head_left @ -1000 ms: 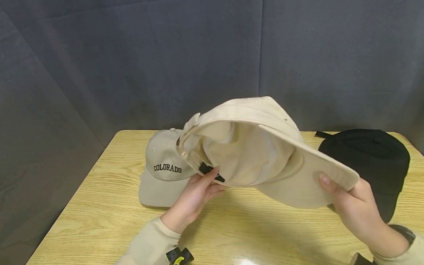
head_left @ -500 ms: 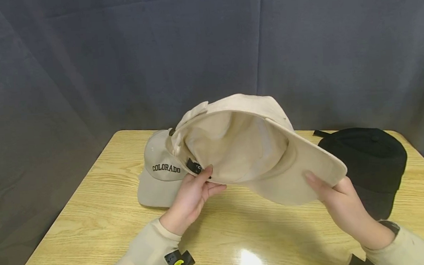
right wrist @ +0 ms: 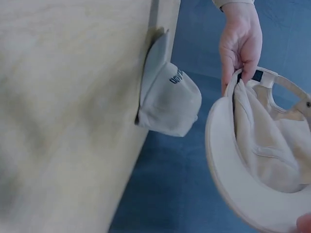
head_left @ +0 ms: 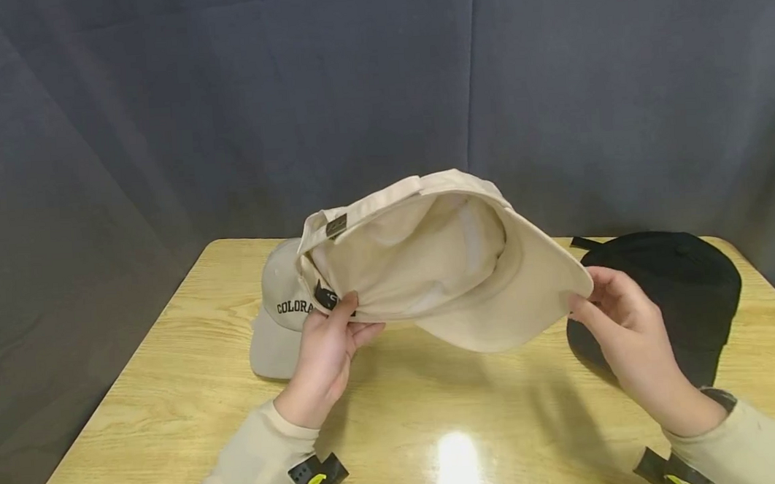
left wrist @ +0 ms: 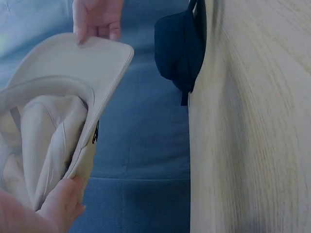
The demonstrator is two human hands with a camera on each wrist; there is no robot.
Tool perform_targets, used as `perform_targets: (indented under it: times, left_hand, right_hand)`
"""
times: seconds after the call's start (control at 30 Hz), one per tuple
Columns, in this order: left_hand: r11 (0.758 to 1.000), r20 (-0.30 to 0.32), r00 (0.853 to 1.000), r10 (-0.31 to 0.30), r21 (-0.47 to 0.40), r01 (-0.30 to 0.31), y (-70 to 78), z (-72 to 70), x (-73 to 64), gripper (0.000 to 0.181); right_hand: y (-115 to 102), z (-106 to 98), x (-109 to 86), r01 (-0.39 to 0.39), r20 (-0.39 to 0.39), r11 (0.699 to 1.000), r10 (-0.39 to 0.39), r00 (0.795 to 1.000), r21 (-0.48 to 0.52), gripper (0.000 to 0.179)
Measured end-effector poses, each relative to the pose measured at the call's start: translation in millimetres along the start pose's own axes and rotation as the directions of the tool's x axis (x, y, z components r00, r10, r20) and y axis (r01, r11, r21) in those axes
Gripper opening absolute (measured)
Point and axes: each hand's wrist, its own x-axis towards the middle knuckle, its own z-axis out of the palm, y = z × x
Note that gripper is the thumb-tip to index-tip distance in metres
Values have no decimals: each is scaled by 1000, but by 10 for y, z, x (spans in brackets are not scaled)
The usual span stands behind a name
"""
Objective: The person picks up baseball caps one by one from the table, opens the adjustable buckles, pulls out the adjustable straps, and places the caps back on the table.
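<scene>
A cream baseball cap (head_left: 421,258) is held above the table, its inside turned toward me and its brim pointing right. My left hand (head_left: 323,359) pinches the rim near a black inner label, thumb inside the cap. At the brim's tip, my right hand (head_left: 632,339) holds the edge between thumb and fingers. In the left wrist view the cap's brim (left wrist: 73,60) shows its underside, with a bit of dark lettering on the crown's outer side. The right wrist view shows the adjustable back strap (right wrist: 291,88).
A beige COLORADO cap (head_left: 277,332) sits at the left, partly hidden behind the held cap. At the right lies a black cap (head_left: 689,292) with a loose strap. The wooden table (head_left: 165,400) backs onto a dark grey curtain (head_left: 289,115).
The cream cap has shifted left and tilted to show more of its inside and back strap. My right hand moved left and up, its grip now at the brim's tip.
</scene>
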Motion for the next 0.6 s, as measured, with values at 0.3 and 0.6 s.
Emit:
perform_targets:
  times: [0.3, 0.6]
  left_hand:
    - [998, -42, 998, 42, 39, -41, -5, 44, -37, 30]
    - [989, -42, 997, 67, 132, -61, 21, 126, -64, 33]
  right_hand:
    - [-137, 157, 118, 480, -25, 817, -513, 858, -320, 48]
    - [-334, 375, 439, 608, 269, 579, -567, 779, -542, 62]
